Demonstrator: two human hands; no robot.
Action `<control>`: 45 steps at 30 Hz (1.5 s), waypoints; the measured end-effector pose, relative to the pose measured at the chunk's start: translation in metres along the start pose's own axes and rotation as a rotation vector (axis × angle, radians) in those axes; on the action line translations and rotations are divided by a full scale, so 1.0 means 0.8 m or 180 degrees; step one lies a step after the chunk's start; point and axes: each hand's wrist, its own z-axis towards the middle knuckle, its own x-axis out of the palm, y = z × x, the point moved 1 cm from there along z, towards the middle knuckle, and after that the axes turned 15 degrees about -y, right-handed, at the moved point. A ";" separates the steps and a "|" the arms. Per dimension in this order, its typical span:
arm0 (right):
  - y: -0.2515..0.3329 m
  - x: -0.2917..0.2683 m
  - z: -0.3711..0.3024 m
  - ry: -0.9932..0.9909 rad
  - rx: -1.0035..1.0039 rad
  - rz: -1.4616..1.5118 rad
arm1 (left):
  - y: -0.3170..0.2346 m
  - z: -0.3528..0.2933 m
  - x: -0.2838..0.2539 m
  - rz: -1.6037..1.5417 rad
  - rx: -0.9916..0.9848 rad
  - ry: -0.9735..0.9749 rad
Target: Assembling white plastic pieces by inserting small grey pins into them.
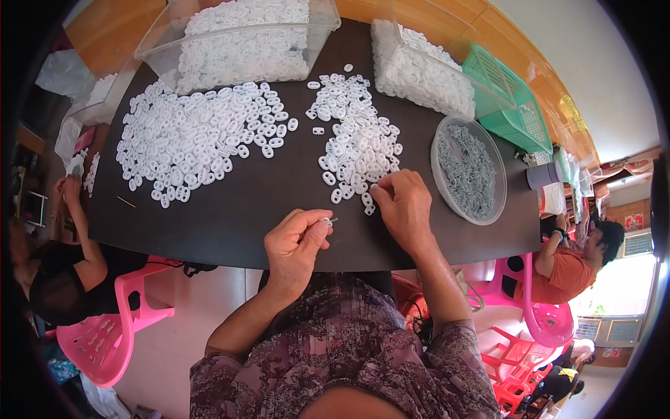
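My left hand (296, 248) is raised over the near edge of the dark table, thumb and forefinger pinched on a small white plastic piece (325, 221). A thin grey metal-looking tip (334, 220) sticks out beside it. My right hand (406, 206) reaches to the near end of the middle pile (359, 150) of white oval two-hole pieces. Its fingertips are closed at a white oval piece (374, 188), partly hidden by the fingers. A larger pile of similar white pieces (185, 140) spreads to the left.
A round clear tub (501, 199) of small grey metal parts stands right of my right hand. Clear bins (244, 28) (426, 66) of white pieces and a green basket (534, 133) line the back. One person (84, 258) sits left, another (569, 269) right, by pink chairs (125, 328).
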 end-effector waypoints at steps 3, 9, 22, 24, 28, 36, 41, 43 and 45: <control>-0.002 -0.005 0.001 0.0083 0.0345 0.0221 | -0.002 0.000 0.001 -0.0038 -0.0082 -0.0028; 0.000 -0.014 -0.002 0.0349 0.1752 0.1428 | -0.003 0.003 0.005 -0.0036 -0.0152 0.0057; 0.043 -0.027 -0.011 0.0867 0.2322 0.3314 | -0.015 -0.001 0.016 -0.0228 -0.0377 0.0100; 0.048 -0.025 -0.013 0.0947 0.2322 0.3301 | -0.016 -0.003 0.015 -0.0279 -0.0418 0.0081; 0.049 -0.018 -0.019 0.1106 0.2486 0.3285 | -0.015 -0.007 0.013 -0.0262 -0.0427 0.0083; 0.053 -0.014 -0.021 0.0982 0.2424 0.3276 | -0.013 -0.008 0.013 0.0027 -0.0090 -0.0122; 0.056 -0.012 -0.022 0.0927 0.2357 0.3234 | -0.013 -0.007 0.011 0.0261 0.0089 -0.0127; 0.055 -0.011 -0.022 0.0947 0.2310 0.3183 | -0.013 -0.007 0.011 0.0287 0.0093 -0.0142; 0.056 -0.009 -0.022 0.0931 0.2295 0.3199 | -0.013 -0.006 0.010 0.0312 0.0097 -0.0156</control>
